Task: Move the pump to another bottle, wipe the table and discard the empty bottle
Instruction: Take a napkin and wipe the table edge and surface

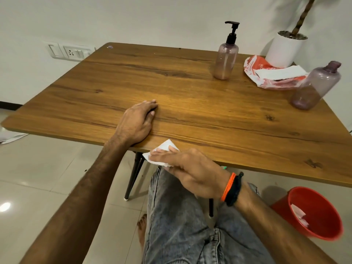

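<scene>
At the bench's [190, 103] near edge, right hand [192, 174] flat on tissue [162, 151] mid-wipe, left hand [139, 122] resting relaxed; next, probably bin the capless bottle [316, 86].

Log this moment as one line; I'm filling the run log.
pump: on far bottle | open bottle: on table | right hand: tissue at table edge | left hand: resting on table

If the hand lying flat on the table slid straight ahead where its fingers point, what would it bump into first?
Probably the pump bottle. The left hand rests on the table, fingers pointing up and right over bare wood. That bottle stands roughly in that line, though the hand might just pass to its left.
</scene>
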Demonstrator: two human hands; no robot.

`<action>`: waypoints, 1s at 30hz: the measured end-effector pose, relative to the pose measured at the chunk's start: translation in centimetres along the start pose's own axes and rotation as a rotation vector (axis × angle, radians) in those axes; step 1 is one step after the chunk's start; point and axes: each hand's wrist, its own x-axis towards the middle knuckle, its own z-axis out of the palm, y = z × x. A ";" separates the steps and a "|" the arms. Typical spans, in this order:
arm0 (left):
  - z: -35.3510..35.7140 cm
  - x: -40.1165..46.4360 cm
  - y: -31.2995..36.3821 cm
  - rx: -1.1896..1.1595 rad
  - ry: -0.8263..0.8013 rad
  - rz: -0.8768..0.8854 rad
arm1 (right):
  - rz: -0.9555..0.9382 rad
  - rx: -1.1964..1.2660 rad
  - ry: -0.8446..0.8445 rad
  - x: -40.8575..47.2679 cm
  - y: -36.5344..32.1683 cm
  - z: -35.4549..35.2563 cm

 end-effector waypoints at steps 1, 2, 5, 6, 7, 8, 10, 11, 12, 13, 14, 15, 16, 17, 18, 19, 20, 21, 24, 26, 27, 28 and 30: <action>-0.1 -0.1 0.0 0.003 -0.005 -0.003 | 0.017 0.139 -0.002 -0.1 -0.1 -0.4; -0.1 -0.1 0.0 0.007 -0.011 -0.008 | 0.036 0.324 0.017 -0.1 -0.1 -0.9; -0.2 -0.4 -0.2 0.007 -0.028 -0.023 | 0.101 0.932 0.178 0.0 0.6 -2.2; -0.3 -0.6 -0.3 0.008 -0.026 -0.027 | 0.124 1.037 0.245 0.1 0.8 -2.7; -0.3 -0.8 -0.4 0.011 -0.021 -0.030 | 0.136 1.050 0.304 0.3 1.1 -3.3; -0.4 -1.0 -0.6 0.016 -0.012 -0.033 | 0.138 0.939 0.367 0.5 1.5 -3.9; -0.5 -1.2 -0.8 0.014 0.004 -0.033 | 0.140 0.445 0.476 0.8 2.1 -5.0; -0.5 -1.3 -0.8 0.012 0.007 -0.033 | 0.148 0.220 0.501 0.9 2.4 -5.3; -0.5 -1.3 -0.8 0.012 0.005 -0.033 | 0.160 0.069 0.503 1.2 2.4 -5.5; -0.5 -1.3 -0.8 0.012 0.003 -0.036 | 0.180 -0.034 0.474 1.4 2.4 -5.5; -0.4 -1.3 -0.8 0.012 0.002 -0.040 | 0.209 -0.102 0.413 1.6 2.6 -5.2; -0.4 -1.3 -0.8 0.014 0.001 -0.043 | 0.246 -0.158 0.328 1.9 2.8 -4.9; -0.4 -1.4 -0.8 0.016 0.001 -0.044 | 0.278 -0.209 0.246 2.0 2.9 -4.4; -0.4 -1.4 -0.8 0.019 0.002 -0.043 | 0.289 -0.250 0.187 2.1 3.0 -4.0; -0.4 -1.3 -0.8 0.022 0.001 -0.042 | 0.278 -0.272 0.154 2.2 3.1 -3.5; -0.4 -1.3 -0.8 0.023 0.001 -0.041 | 0.255 -0.281 0.142 2.3 3.0 -3.1; -0.3 -1.3 -0.8 0.021 0.001 -0.043 | 0.225 -0.290 0.141 2.3 2.9 -2.7; -0.3 -1.3 -0.8 0.018 0.003 -0.045 | 0.196 -0.305 0.141 2.3 2.8 -2.2; -0.2 -1.3 -1.0 0.013 0.014 -0.041 | 0.117 -0.360 0.111 2.1 1.9 -0.5; -0.1 -1.3 -1.1 0.013 0.022 -0.031 | 0.042 -0.382 0.075 1.8 1.0 0.5; -0.1 -1.3 -1.1 0.014 0.022 -0.027 | 0.006 -0.377 0.059 1.6 0.7 0.8; -0.1 -1.3 -1.1 0.016 0.022 -0.025 | -0.025 -0.345 0.046 1.4 0.3 1.0; -0.1 -1.2 -1.1 0.020 0.025 -0.023 | -0.045 -0.164 0.027 1.0 -0.3 0.7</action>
